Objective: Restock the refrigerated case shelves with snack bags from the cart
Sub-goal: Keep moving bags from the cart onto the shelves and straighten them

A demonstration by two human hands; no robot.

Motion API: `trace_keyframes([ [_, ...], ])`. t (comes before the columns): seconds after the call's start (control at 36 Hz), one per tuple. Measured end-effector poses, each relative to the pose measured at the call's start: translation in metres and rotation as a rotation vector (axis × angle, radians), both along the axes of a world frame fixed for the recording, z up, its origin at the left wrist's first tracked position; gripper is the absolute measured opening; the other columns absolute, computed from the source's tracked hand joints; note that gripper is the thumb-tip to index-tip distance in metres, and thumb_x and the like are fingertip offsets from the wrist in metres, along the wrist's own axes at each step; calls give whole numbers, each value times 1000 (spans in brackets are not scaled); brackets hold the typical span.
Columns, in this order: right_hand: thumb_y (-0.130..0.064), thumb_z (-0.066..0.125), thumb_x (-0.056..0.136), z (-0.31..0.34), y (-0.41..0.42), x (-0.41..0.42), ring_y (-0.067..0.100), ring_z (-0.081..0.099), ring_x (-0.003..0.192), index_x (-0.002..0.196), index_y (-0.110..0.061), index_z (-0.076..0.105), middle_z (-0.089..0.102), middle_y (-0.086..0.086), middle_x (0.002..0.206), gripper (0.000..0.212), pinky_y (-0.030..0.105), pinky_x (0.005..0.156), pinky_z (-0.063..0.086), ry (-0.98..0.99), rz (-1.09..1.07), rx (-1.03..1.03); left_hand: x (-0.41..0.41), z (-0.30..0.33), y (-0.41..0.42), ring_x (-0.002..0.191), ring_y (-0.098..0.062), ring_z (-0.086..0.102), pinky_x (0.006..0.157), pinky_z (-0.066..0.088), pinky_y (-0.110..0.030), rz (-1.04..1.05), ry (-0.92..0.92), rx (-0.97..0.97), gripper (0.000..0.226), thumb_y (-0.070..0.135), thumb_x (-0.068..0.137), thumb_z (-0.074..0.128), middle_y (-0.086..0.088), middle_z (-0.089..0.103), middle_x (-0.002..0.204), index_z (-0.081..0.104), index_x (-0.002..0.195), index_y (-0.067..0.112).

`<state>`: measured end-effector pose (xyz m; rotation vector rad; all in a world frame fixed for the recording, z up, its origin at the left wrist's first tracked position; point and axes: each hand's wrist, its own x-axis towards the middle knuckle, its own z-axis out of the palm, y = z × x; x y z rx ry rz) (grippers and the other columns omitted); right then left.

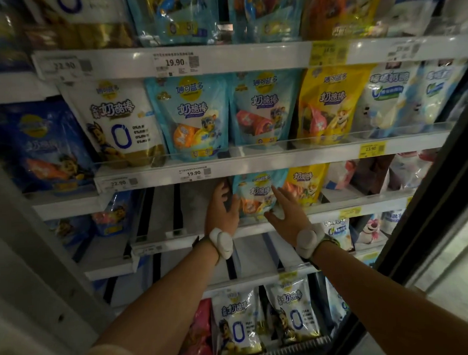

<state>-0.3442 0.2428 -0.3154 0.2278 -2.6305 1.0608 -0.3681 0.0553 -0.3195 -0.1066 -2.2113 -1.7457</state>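
Observation:
A light-blue snack bag (pixel 258 192) stands upright on the third shelf (pixel 160 237) of the refrigerated case, just under the 19.90 price tag. My left hand (pixel 221 209) holds the bag's left edge, thumb on the front and fingers curling behind it. My right hand (pixel 284 211) lies flat on the bag's front right, fingers straight and spread. Both wrists carry white bands. The cart is out of view.
A yellow bag (pixel 306 183) stands right beside the blue one. Left of my hands the shelf lanes (pixel 172 207) show bare grey floor with black dividers. Full rows of bags fill the shelf above (pixel 197 116). White bags (pixel 237 321) sit lower down. The open door frame (pixel 435 221) runs along the right.

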Motion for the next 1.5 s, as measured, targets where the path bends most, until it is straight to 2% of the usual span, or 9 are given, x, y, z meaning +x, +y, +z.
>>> trace_keyframes([
  [0.14,-27,66,91,-3,-6,25,18,32,141,150,-25,35,30,-1,153,66,37,113,33,-85,1,-185,32,-1,-6,125,-16,52,104,46,-36,33,-50,3,56,33,99,57,-1,51,141,36,149,18],
  [0.28,-20,65,92,-9,-20,49,17,64,100,132,-17,55,62,0,118,41,26,81,51,-218,-4,-470,72,0,-9,114,-11,56,92,43,-21,79,-98,46,49,29,100,56,4,56,128,42,145,17],
  [0.42,-13,50,100,-3,-42,100,13,61,58,98,-10,66,66,7,77,17,14,48,44,-377,25,-701,123,-16,-22,86,-17,67,81,58,-34,132,-200,89,11,34,96,57,0,71,96,64,97,25],
  [0.64,-20,47,100,-34,-82,161,14,59,58,97,-15,70,66,2,71,24,20,48,41,-578,75,-706,206,-38,-39,53,-10,52,47,45,-17,222,-378,232,26,17,102,48,-4,59,64,62,83,7],
  [0.86,-15,51,99,-69,-139,211,24,62,70,82,-12,69,67,15,83,25,24,60,49,-762,201,-659,282,-58,-94,94,-23,60,88,46,-34,327,-512,3,37,34,105,42,-11,67,99,69,104,9],
  [1.0,-24,46,102,-74,-189,243,22,62,63,84,-5,67,67,13,73,33,24,53,52,-873,291,-579,322,-82,-143,60,-23,52,65,51,-51,449,-560,94,47,47,98,41,-5,54,60,54,61,22],
  [1.25,-24,48,102,-78,-286,282,18,55,61,71,-7,59,59,9,69,36,20,53,49,-999,502,-445,399,-76,-216,62,-28,56,65,46,-36,663,-600,199,45,40,102,44,-12,59,68,66,83,6],
  [1.33,-26,47,102,-76,-318,300,18,54,60,71,-11,59,58,7,65,36,19,49,48,-979,551,-346,429,-82,-246,48,-24,43,55,37,-33,732,-601,245,48,37,102,48,-7,48,51,51,61,13],
  [1.5,-32,48,101,-83,-387,343,26,56,68,63,-13,57,59,11,67,43,37,71,51,-973,701,-217,494,-110,-321,65,-29,59,69,50,-38,883,-666,293,43,44,97,50,-10,64,68,69,79,11],
])
